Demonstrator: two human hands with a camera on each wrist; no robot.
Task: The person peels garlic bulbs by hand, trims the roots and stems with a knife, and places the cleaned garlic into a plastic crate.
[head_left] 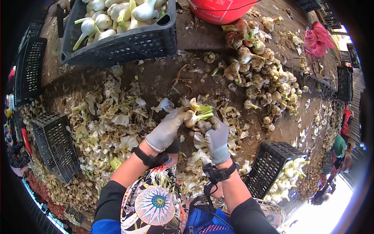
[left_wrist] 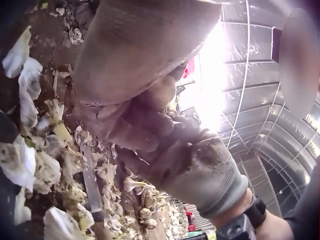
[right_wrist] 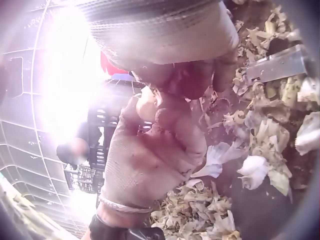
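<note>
A garlic bulb (head_left: 190, 121) with a short green stem (head_left: 205, 112) is held between two gloved hands, low over the peelings. The left hand (head_left: 168, 129), in a dirty pale glove, grips the bulb, its thumb and fingers curled round it. In the right wrist view the pale bulb (right_wrist: 146, 105) peeks out between the left fingers. The right hand (head_left: 218, 137), gloved as well, meets the bulb from the other side with its fingers curled at the skin and stem. Its fingertips are partly hidden in both wrist views. Loose garlic skins (head_left: 163, 104) lie just beyond the hands.
A black crate (head_left: 120, 48) of peeled-looking garlic stands ahead on the left, beside a red bucket (head_left: 222, 11). Unpeeled garlic (head_left: 269, 78) is heaped at the right. More crates (head_left: 54, 144) flank the person. A flat metal strip (right_wrist: 280, 65) lies among the peelings.
</note>
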